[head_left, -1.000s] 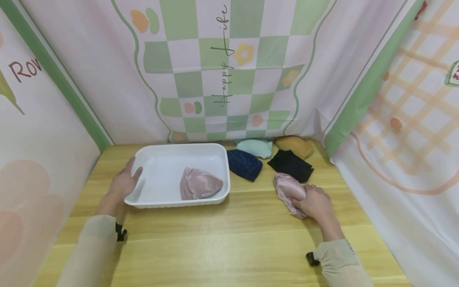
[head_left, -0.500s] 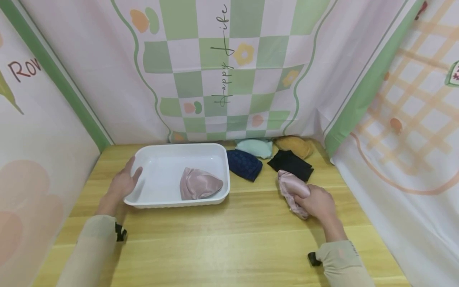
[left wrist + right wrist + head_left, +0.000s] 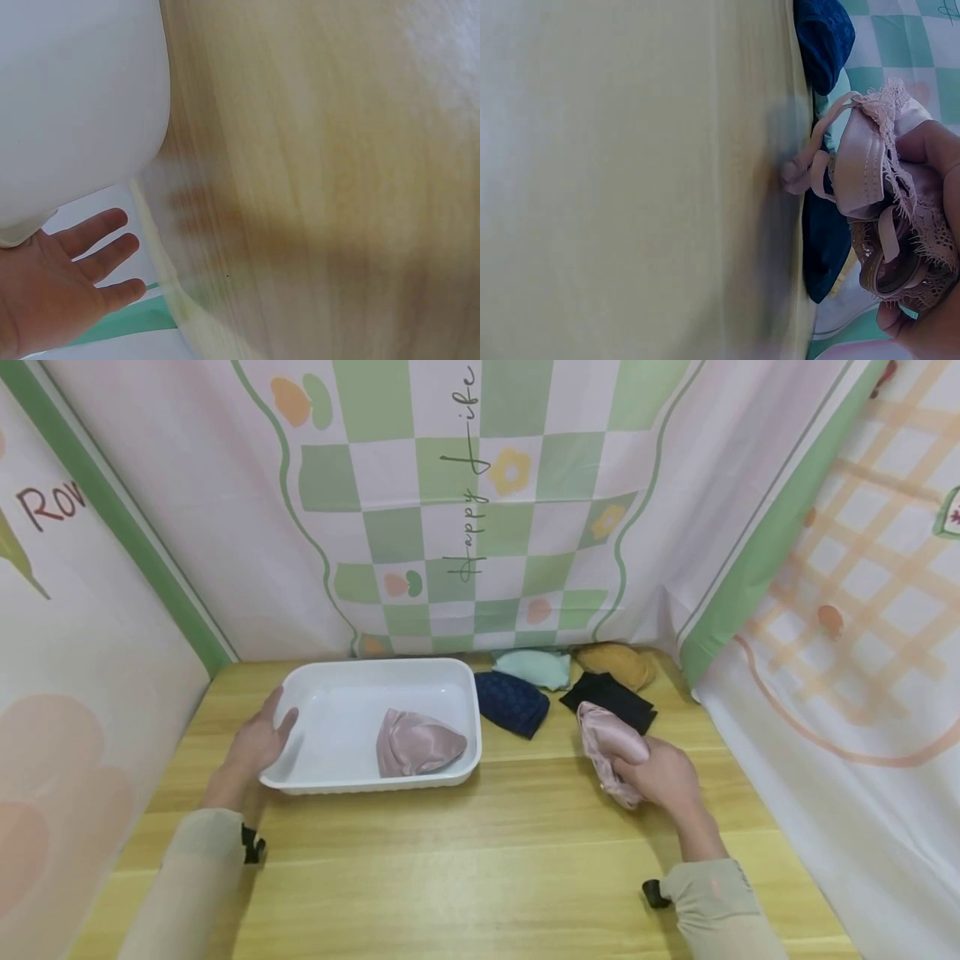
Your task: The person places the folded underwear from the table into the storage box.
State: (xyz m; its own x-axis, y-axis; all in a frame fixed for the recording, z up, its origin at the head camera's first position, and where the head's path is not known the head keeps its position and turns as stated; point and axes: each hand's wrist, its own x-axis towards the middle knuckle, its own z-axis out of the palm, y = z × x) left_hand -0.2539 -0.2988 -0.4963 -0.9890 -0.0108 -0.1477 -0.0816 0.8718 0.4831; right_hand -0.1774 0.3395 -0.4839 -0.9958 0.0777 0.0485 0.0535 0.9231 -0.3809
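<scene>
Both arms [image 3: 187, 872] reach forward, well apart. The left hand [image 3: 258, 742] has three fingers [image 3: 109, 258] straight and spread; the right hand [image 3: 664, 777] grips, thumb bent inward.

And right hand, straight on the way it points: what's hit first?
Likely the flat black cloth, just beyond the pink satin garment the right hand holds; height is unclear, so it may pass above.

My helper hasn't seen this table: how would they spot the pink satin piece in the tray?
On the yellowish wooden table, find the white rectangular tray with rounded corners. In its right half, near side, lies a glossy dusty-pink satin piece. It's the only cloth inside; its lookalike, a lace-trimmed pink satin bundle, is in the right hand.
</scene>
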